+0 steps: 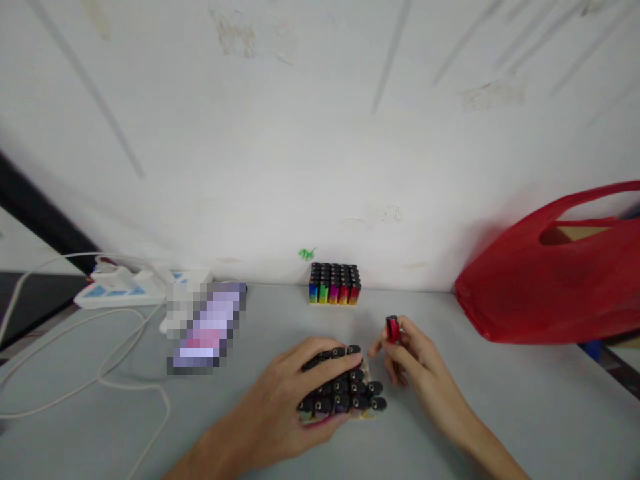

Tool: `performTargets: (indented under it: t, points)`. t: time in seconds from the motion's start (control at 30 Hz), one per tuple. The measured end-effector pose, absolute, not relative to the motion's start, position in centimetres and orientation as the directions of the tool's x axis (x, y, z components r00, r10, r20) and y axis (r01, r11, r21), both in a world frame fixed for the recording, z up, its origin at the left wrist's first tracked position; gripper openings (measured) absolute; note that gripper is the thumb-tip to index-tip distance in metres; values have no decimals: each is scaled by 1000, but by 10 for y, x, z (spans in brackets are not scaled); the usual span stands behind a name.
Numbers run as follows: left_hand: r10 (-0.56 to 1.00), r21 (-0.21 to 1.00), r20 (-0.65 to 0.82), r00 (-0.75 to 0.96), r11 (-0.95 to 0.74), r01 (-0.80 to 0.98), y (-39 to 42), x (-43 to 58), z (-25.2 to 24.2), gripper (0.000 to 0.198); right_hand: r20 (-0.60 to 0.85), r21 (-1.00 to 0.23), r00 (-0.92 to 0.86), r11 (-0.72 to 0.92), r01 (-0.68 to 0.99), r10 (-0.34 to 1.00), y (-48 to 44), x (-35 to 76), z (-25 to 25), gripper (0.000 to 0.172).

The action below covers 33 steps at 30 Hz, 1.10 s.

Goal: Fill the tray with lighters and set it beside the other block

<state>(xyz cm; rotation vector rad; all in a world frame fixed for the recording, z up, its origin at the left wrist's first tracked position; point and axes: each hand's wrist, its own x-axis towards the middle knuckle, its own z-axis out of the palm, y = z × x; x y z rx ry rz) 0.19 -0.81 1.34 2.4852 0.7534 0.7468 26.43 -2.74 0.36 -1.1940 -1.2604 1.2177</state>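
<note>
My left hand (290, 397) is wrapped round a block of black-topped lighters (341, 402) on the table, its index finger lying across their tops. Several lighters at the block's right side lean outward, and a pale tray edge (367, 417) shows beneath them. To the right, my right hand (413, 360) pinches a single red lighter (393, 329) with a black top, held upright just above the table and apart from the block. Farther back, near the wall, a neat block of multicoloured lighters (334, 285) stands in rows.
A red bag (555, 280) sits at the right by the wall. On the left are a white power strip (145, 287) with plugs, loose white cables (107, 377) and a blurred phone (210, 327). The grey table (240, 420) meets a scuffed white wall (310, 147).
</note>
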Motion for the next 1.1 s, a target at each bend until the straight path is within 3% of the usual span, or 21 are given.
performTargets:
  t: [0.17,0.3,0.37,0.9,1.1]
  points:
    - [606,543,359,710,-754,369,-8,2,13,80,-156,-962,-114,-177,-208,981,-27,262,8,25]
    - [608,540,362,707,-755,372,-9,2,12,83,-194,-911,-214,-257,-322,957,-27,262,9,56]
    - [610,533,358,707,-755,382,-9,2,12,84,-207,-875,-268,-300,-379,941,-27,262,9,62]
    - [619,523,356,700,-753,400,-9,1,8,90,-269,-776,-254,-365,-515,929,-29,258,0,54]
    - [620,531,353,701,-750,395,-9,1,10,91,-254,-775,-255,-354,-524,933,-30,258,1,59]
